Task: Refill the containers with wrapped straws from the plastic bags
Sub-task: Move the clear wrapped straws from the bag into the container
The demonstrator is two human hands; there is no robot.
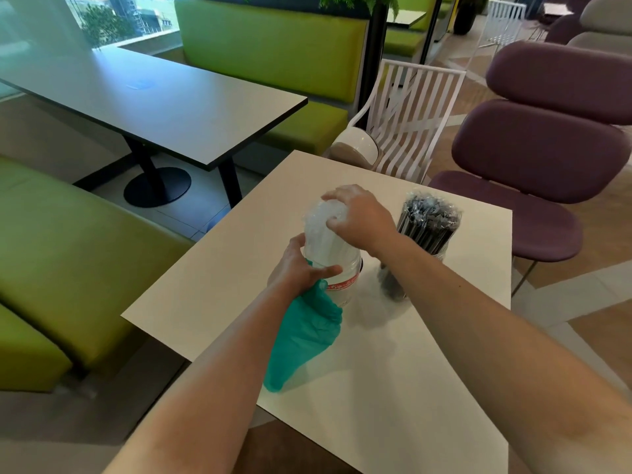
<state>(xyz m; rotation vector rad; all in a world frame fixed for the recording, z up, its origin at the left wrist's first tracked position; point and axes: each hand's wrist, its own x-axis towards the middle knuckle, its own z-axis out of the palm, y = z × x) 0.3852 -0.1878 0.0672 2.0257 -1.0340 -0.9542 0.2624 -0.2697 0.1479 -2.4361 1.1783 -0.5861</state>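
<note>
A clear container (345, 280) with red print stands on the white table (393, 371), stuffed with clear wrapped straws (319, 230) that rise well above its rim. My left hand (301, 268) grips the bundle at the container's mouth and also holds a teal plastic bag (304, 333) that hangs down onto the table. My right hand (359, 217) grips the top of the straw bundle. To the right stands a second container (393, 285) filled with black wrapped straws (427, 220); my right forearm partly hides it.
A white slatted chair (407, 121) and a purple padded chair (533, 159) stand behind the table. A dark table (154, 104) and green benches (68, 261) lie to the left. The table's near edge is close to my body.
</note>
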